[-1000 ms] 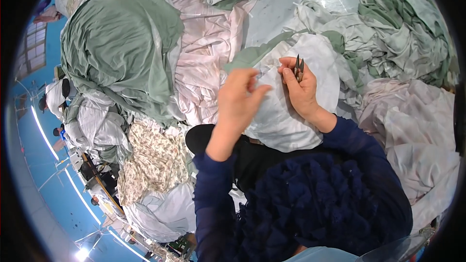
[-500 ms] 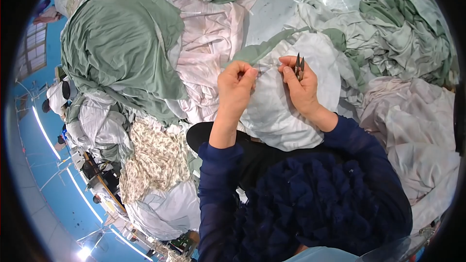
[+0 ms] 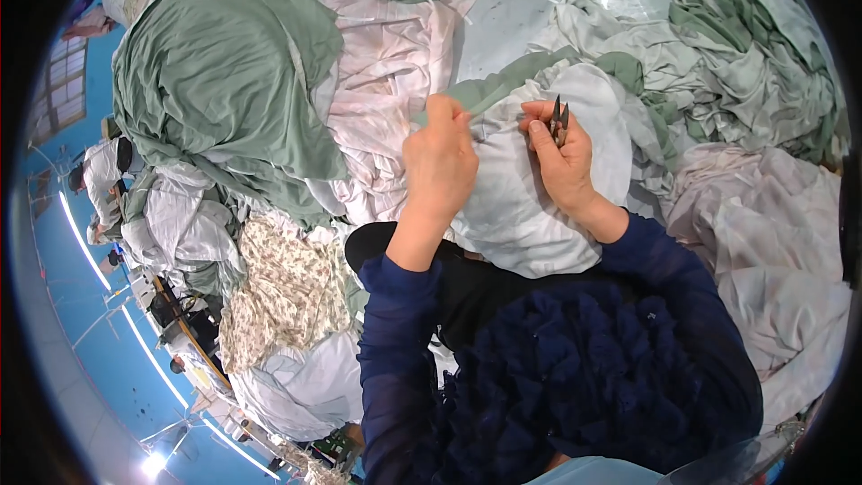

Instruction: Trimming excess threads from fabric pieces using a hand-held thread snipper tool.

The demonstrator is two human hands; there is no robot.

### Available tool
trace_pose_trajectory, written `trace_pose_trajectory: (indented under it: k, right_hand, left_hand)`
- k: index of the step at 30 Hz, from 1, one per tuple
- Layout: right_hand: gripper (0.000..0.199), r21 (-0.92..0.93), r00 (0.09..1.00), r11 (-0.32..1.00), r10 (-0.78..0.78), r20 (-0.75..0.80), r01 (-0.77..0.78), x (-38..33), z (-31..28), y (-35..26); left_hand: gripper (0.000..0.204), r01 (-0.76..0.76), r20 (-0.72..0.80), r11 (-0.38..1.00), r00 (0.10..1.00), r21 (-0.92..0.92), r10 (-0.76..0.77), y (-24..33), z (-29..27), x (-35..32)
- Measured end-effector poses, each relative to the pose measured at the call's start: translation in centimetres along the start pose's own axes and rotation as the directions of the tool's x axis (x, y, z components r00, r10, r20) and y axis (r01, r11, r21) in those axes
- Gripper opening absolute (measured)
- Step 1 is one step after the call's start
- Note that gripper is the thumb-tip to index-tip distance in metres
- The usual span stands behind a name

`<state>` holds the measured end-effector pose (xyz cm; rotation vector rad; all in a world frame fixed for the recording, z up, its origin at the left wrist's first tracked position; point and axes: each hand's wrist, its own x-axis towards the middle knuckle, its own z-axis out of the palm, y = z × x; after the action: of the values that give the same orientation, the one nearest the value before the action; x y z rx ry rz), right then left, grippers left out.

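Pale grey-white garment lies on lap, centre of view, green trim along its top edge. Left hand closed, fingers pinching fabric at trim edge. Right hand closed round small thread snips, blades pointing up, just above garment. Surroundings: sage-green cloth heap upper left, pinkish cloth beside it, floral fabric lower left. No pkgs, labels or signs legible.

A single head-worn fisheye camera is looking steeply down from close above, facing heaped pale cloth; edges are bending toward the dark rim.
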<state>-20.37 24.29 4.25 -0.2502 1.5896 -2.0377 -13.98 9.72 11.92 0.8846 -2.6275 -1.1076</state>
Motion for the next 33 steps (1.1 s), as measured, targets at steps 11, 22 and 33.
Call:
trace_pose_trajectory:
  k: [11, 22, 33]
  right_hand:
    - [0.022, 0.015, 1.000, 0.999, -0.029, 0.001, 0.029, -0.1, -0.7, 0.1]
    - [0.022, 0.042, 0.997, 0.997, -0.066, -0.043, 0.068, -0.1, -1.6, 0.1]
    - [0.024, -0.043, 0.988, 0.993, -0.114, -0.100, 0.110, 0.4, -2.1, -0.3]
  left_hand:
    - [0.011, -0.016, -0.079, 0.865, 0.995, 0.502, 0.064, -9.5, -5.8, -8.2]
    - [0.015, 0.302, -0.006, 0.627, 0.903, 0.718, -0.429, -21.3, -6.7, -16.5]
    - [0.028, 0.446, 0.269, 0.753, 0.743, 0.483, -0.613, -30.4, 6.5, -18.1]
